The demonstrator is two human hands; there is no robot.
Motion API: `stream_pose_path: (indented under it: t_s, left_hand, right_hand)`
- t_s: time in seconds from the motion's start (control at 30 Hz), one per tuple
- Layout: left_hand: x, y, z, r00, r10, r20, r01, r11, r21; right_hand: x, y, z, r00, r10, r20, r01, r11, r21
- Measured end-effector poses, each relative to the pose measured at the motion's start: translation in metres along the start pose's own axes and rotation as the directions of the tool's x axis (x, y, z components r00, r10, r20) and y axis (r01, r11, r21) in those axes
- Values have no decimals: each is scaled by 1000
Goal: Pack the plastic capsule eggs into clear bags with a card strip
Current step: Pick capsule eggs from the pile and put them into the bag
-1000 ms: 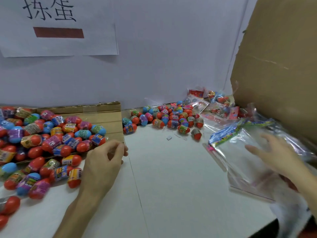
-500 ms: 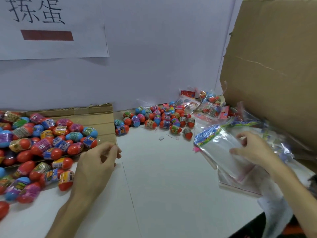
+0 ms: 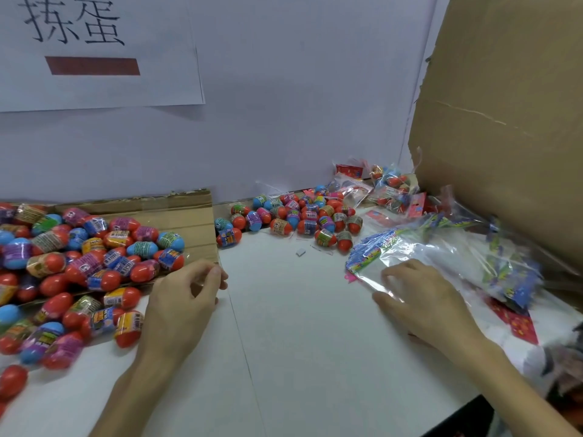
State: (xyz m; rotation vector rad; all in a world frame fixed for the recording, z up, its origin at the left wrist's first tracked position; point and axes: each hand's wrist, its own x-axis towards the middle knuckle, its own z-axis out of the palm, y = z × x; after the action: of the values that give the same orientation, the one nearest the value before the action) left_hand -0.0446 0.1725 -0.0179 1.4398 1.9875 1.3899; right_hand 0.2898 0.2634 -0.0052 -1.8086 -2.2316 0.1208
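A big pile of red, blue and pink capsule eggs (image 3: 94,257) covers the table's left side, partly on a flat cardboard sheet (image 3: 192,216). A smaller heap of eggs (image 3: 303,216) lies at the back centre. My left hand (image 3: 186,298) rests at the right edge of the big pile, fingers loosely curled with nothing visible in them. My right hand (image 3: 422,304) lies low over the table and pinches a clear bag (image 3: 410,250) with a colourful card strip (image 3: 372,252) at its top, drawn off a stack of such bags (image 3: 504,266).
Filled bags (image 3: 388,190) lie against the back wall. A tall cardboard panel (image 3: 504,121) stands at the right. Red printed cards (image 3: 517,323) lie at the right edge. A paper sign (image 3: 94,48) hangs on the wall. White table (image 3: 299,326) lies between my hands.
My right hand closed on a clear bag from the stack, then brought it down and left toward the table. My left hand stayed beside the egg pile.
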Motion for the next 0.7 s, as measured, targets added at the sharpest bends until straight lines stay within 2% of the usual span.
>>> stream_pose_path:
  t_s: [0.1,0.2,0.27,0.37,0.5,0.63,0.7]
  left_hand:
    - [1,0,0,1000,0,4,0,1000,-2]
    - [1,-1,-1,1000,5,1,-5,1000,-4]
    - [1,0,-2,1000,13,-6,-13,1000,-14]
    - [1,0,-3,1000,18,-1,-18,1000,-17]
    - [1,-1,-1,1000,20,1,-20,1000,6]
    - [2,-1,-1,1000,15,9,-16,1000,16]
    - [2,-2,-1,1000,8,24,-9,1000,21]
  right_hand:
    - [1,-6,1,999,6,-52,-8,1000,-29]
    - [-1,-14,2,988,6,-154,-2,1000,24]
    - [-2,-16,5,987,16,-162,-16,1000,4]
    - [-3,-15,10,991,20,-132,-30,997,-74]
    - [0,-8,6,998,32,-50,-34,998,-50]
    - [9,-6,-15,990,-74,121,85,992,-89]
    - [18,-14,-32,990,-101,95,110,990,-88]
